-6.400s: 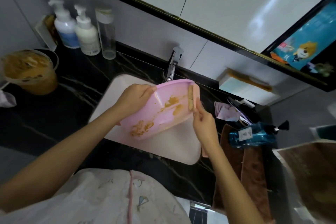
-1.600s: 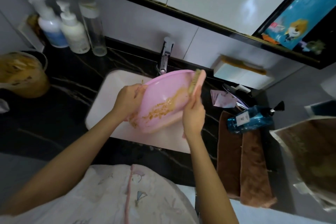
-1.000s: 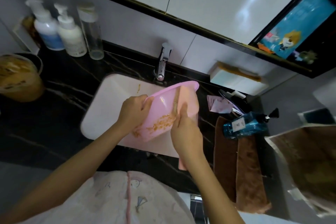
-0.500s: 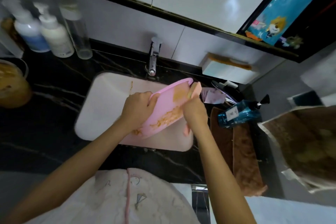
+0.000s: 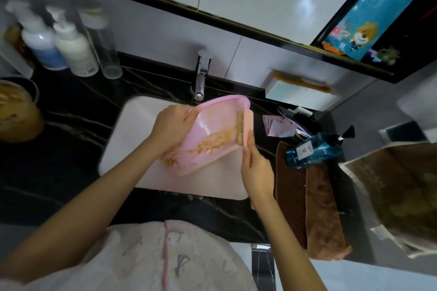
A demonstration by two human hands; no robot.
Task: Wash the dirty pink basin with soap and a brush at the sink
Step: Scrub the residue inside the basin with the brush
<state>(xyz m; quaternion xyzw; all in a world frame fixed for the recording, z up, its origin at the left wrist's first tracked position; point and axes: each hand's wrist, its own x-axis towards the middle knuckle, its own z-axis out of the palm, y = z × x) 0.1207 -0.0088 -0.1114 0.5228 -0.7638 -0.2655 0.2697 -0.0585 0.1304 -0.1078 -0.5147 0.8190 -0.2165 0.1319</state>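
Note:
A pink basin (image 5: 212, 123) smeared with brownish-yellow muck is tilted over the white sink (image 5: 132, 130). My left hand (image 5: 172, 127) grips its left rim. In my right hand (image 5: 256, 172) I hold a pink brush (image 5: 246, 125) by its handle, with its bristles against the basin's inner right side. The muck lies in a streak along the lower inside of the basin and at its lower left corner.
A chrome tap (image 5: 201, 78) stands behind the sink. Three bottles (image 5: 68, 47) stand back left, next to a dirty tub (image 5: 16, 111). A blue pump bottle (image 5: 314, 151) lies on brown towels (image 5: 312, 201) at the right. A tissue box (image 5: 300, 94) sits at the back.
My right hand has drawn back toward me while the brush stays at the basin's right inner side. The basin has tilted a little flatter. The muck is smeared more widely than at first.

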